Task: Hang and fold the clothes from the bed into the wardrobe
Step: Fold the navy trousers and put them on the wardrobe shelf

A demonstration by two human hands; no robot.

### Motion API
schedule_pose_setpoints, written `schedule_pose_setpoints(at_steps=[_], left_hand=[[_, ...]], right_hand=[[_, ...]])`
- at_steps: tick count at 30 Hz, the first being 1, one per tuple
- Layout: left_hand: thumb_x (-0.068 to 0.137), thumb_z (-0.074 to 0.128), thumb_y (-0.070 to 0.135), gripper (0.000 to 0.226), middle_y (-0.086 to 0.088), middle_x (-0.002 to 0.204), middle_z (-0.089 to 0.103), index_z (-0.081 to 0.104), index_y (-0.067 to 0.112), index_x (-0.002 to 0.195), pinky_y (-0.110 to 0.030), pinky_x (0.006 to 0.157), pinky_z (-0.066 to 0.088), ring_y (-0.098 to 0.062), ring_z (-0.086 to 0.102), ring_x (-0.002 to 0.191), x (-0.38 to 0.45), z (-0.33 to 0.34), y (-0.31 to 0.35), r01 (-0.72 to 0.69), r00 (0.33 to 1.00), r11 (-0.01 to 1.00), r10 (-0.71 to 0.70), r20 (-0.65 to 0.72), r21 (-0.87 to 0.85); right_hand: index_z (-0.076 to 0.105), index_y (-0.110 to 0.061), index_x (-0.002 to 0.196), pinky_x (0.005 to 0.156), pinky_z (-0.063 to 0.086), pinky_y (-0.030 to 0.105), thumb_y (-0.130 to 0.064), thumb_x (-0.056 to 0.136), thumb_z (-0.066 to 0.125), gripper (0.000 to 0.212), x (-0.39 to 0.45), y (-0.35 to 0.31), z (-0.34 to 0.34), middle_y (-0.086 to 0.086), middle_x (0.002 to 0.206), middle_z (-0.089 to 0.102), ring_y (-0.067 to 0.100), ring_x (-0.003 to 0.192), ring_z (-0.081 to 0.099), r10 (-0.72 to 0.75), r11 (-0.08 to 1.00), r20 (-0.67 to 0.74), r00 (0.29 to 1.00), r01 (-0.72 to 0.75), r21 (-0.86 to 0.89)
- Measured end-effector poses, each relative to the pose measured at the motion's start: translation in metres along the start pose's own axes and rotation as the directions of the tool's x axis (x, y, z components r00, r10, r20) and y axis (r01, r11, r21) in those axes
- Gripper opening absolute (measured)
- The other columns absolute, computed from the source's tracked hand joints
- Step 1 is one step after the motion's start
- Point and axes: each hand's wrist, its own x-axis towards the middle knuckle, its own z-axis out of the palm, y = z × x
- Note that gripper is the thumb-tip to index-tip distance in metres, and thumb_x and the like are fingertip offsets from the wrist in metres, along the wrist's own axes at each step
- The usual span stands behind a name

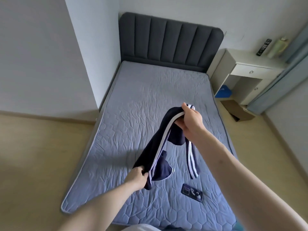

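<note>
No readable text or labels anywhere.

There were two hands, the left hand [137,175] and the right hand [191,120], one striped navy garment [156,147], one phone [192,192], one bed [133,100], one nightstand [245,70] and one cardboard box [236,110].

**The bed under my arms**

The bed [150,100] in front of me has a grey-blue quilted cover, creased, with a dark padded headboard [170,39] at its far end. A dark phone [192,192] lies flat on the cover near my end.
</note>
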Motion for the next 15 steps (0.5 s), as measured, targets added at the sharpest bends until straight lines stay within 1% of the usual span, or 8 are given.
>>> schedule_pose_setpoints(at_steps=[1, 4, 6, 8, 9, 11, 13, 15], left_hand=[[0.101, 0.049, 0.038, 0.034, -0.009, 0.128, 0.070, 0.062, 0.023, 0.129, -0.036, 0.091, 0.054, -0.032, 0.066, 0.113, 0.007, -0.003, 0.001, 0.008, 0.999, 0.999, -0.007, -0.052, 0.035], [0.106, 0.040, 0.028, 0.033, -0.015, 0.123, 0.070, 0.062, 0.015, 0.127, -0.035, 0.084, 0.051, -0.035, 0.067, 0.110, 0.018, -0.031, 0.001, 0.020, 0.988, 0.999, -0.014, -0.152, 0.039], [0.107, 0.039, 0.023, 0.025, -0.018, 0.113, 0.070, 0.061, 0.013, 0.114, -0.037, 0.080, 0.047, -0.038, 0.066, 0.104, 0.021, -0.063, 0.009, -0.070, 0.979, 0.997, 0.062, -0.194, -0.037], [0.107, 0.043, 0.020, 0.020, -0.012, 0.093, 0.069, 0.056, 0.013, 0.093, -0.036, 0.072, 0.040, -0.034, 0.063, 0.090, 0.021, -0.099, 0.028, -0.256, 0.947, 0.960, 0.227, -0.226, -0.110], [0.106, 0.046, 0.021, 0.024, -0.007, 0.081, 0.065, 0.054, 0.012, 0.086, -0.035, 0.067, 0.036, -0.029, 0.060, 0.080, 0.018, -0.116, 0.042, -0.342, 0.922, 0.933, 0.310, -0.231, -0.112], [0.105, 0.052, 0.028, 0.033, 0.002, 0.064, 0.053, 0.055, 0.008, 0.079, -0.033, 0.060, 0.032, -0.015, 0.048, 0.062, 0.012, -0.141, 0.074, -0.455, 0.883, 0.884, 0.431, -0.188, -0.111], [0.103, 0.057, 0.037, 0.040, 0.010, 0.055, 0.046, 0.057, 0.013, 0.071, -0.026, 0.054, 0.031, -0.006, 0.039, 0.052, 0.007, -0.155, 0.106, -0.493, 0.870, 0.862, 0.492, -0.046, -0.114], [0.099, 0.062, 0.044, 0.039, 0.010, 0.058, 0.050, 0.064, 0.015, 0.074, -0.025, 0.054, 0.033, -0.007, 0.041, 0.053, 0.002, -0.160, 0.128, -0.499, 0.859, 0.860, 0.507, 0.069, -0.108]], right_hand=[[0.058, -0.007, 0.102, 0.061, 0.061, 0.030, -0.026, 0.099, 0.066, 0.021, 0.001, -0.001, -0.008, 0.009, 0.087, 0.066, 0.019, 0.071, 0.074, 0.004, 1.000, -0.033, 0.999, -0.003, 0.025], [0.062, -0.008, 0.102, 0.057, 0.060, 0.027, -0.032, 0.097, 0.069, 0.025, 0.009, -0.003, -0.041, 0.009, 0.090, 0.069, 0.017, 0.074, 0.074, 0.003, 1.000, -0.184, 0.983, -0.003, 0.004], [0.059, -0.006, 0.122, 0.063, 0.062, 0.031, -0.030, 0.097, 0.070, 0.036, 0.014, 0.004, -0.071, 0.011, 0.100, 0.068, 0.021, 0.084, 0.072, 0.024, 0.996, -0.243, 0.970, -0.045, -0.081], [0.033, -0.011, 0.154, 0.085, 0.061, 0.042, -0.022, 0.093, 0.072, 0.074, 0.012, 0.020, -0.098, 0.013, 0.128, 0.059, 0.027, 0.105, 0.067, 0.033, 0.939, -0.265, 0.964, -0.121, -0.321], [0.020, -0.017, 0.161, 0.090, 0.057, 0.042, -0.018, 0.089, 0.074, 0.090, 0.006, 0.033, -0.107, 0.012, 0.144, 0.049, 0.029, 0.115, 0.063, -0.004, 0.851, -0.224, 0.975, -0.114, -0.512], [0.017, -0.021, 0.163, 0.088, 0.053, 0.036, -0.012, 0.081, 0.080, 0.104, -0.011, 0.061, -0.104, 0.010, 0.154, 0.042, 0.027, 0.123, 0.059, -0.075, 0.623, 0.057, 0.996, 0.092, -0.777], [0.030, -0.030, 0.157, 0.095, 0.053, 0.031, -0.019, 0.072, 0.087, 0.102, -0.027, 0.087, -0.083, -0.002, 0.146, 0.053, 0.016, 0.126, 0.058, -0.054, 0.502, 0.386, 0.921, 0.359, -0.787], [0.043, -0.048, 0.133, 0.085, 0.055, 0.025, -0.038, 0.064, 0.082, 0.080, -0.035, 0.103, -0.060, -0.021, 0.121, 0.063, 0.001, 0.108, 0.062, -0.077, 0.441, 0.506, 0.859, 0.485, -0.755]])
